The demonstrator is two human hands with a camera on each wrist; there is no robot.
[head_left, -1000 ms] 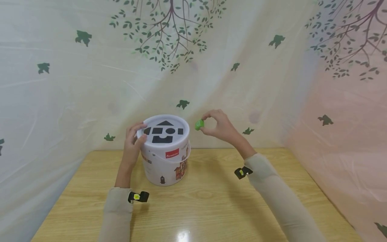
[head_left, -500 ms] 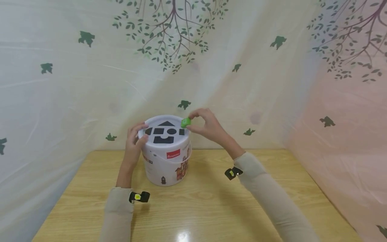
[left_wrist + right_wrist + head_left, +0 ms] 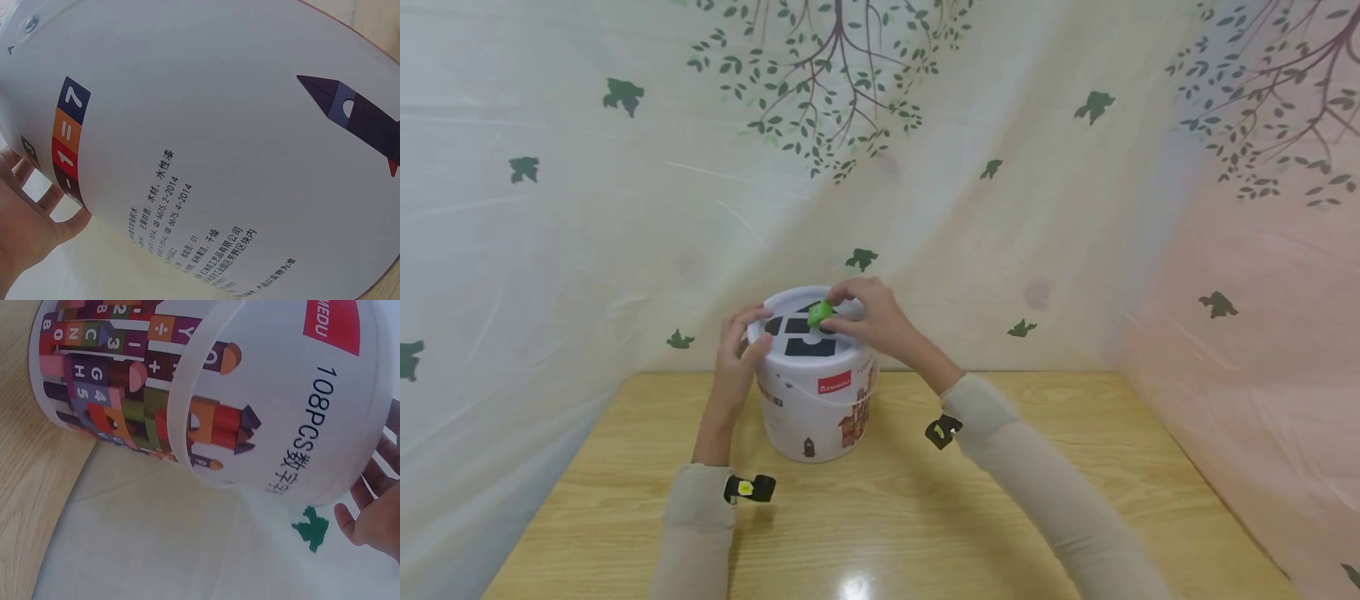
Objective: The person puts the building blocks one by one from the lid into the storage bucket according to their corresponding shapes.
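Note:
A white bucket [image 3: 793, 408] stands upright on the wooden table, its white lid [image 3: 845, 352] cut with dark shaped holes. My left hand [image 3: 735, 362] holds the lid's left rim, thumb toward the front and fingers behind; the left wrist view shows that hand [image 3: 28, 228] against the printed bucket wall [image 3: 206, 94]. Over the middle of the lid, my right hand [image 3: 876, 321] pinches a small green block [image 3: 819, 313] between thumb and fingertips. The block covers part of the holes; whether it touches the lid I cannot tell. In the right wrist view the block is hidden behind the bucket [image 3: 281, 419].
A thin white handle [image 3: 187, 394] hangs down the bucket's side. The wood-grain table [image 3: 910, 500] reaches back to a pale curtain [image 3: 970, 250] printed with leaves and branches. Each sleeve cuff carries a black wrist strap [image 3: 943, 431].
My right hand has carried the green block leftward, from beside the bucket to above the middle of its lid. My left hand stays on the rim.

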